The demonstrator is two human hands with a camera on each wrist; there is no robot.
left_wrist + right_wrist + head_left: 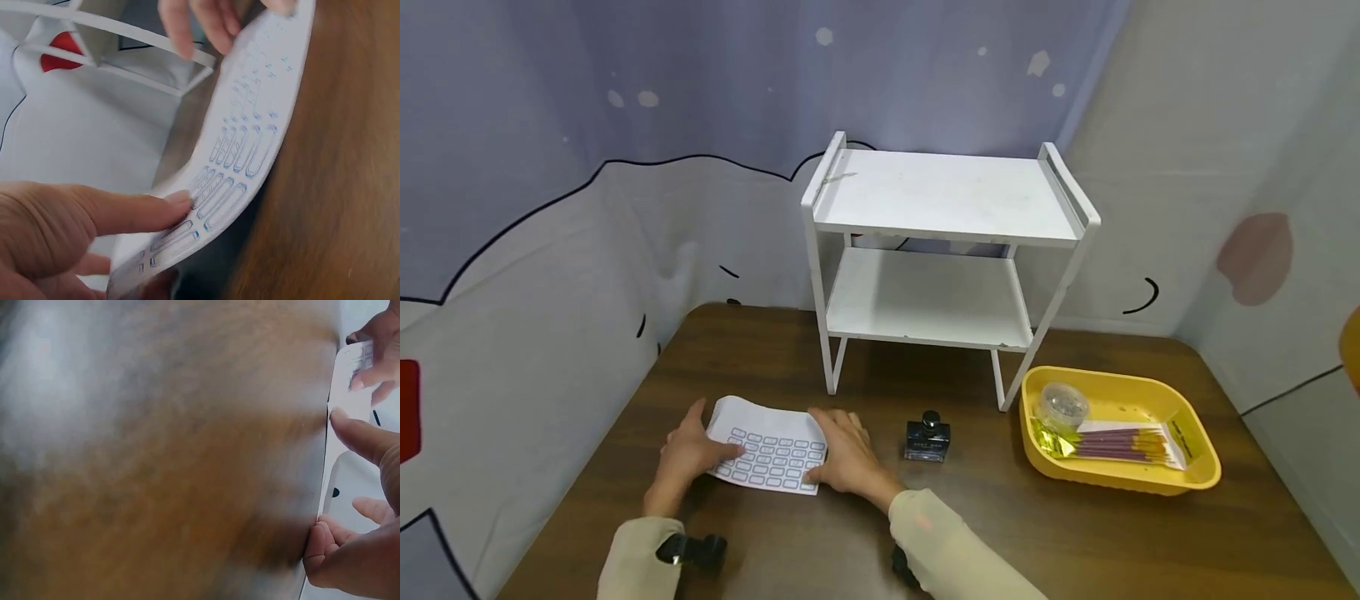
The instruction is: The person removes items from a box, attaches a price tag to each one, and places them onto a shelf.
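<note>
A white paper sheet (767,446), printed with rows of small blue-outlined boxes, is held in a slight bend just above the brown table. At its left edge my left hand (687,454) pinches it; the thumb (153,211) lies over the printed face and fingers go beneath. My right hand (848,454) grips the opposite edge, thumb near the front corner and fingers toward the back. Part of those fingers is hidden in the head view. Just right of that hand stands a small dark glass bottle (927,439) with a round black cap.
Behind the hands stands a white two-tier shelf (936,292). To the right, a yellow basket (1120,479) holds a clear round tub (1063,406) and a bundle of purple-and-gold sticks (1120,444). Patterned curtains (715,92) hang around the wooden table (1037,533).
</note>
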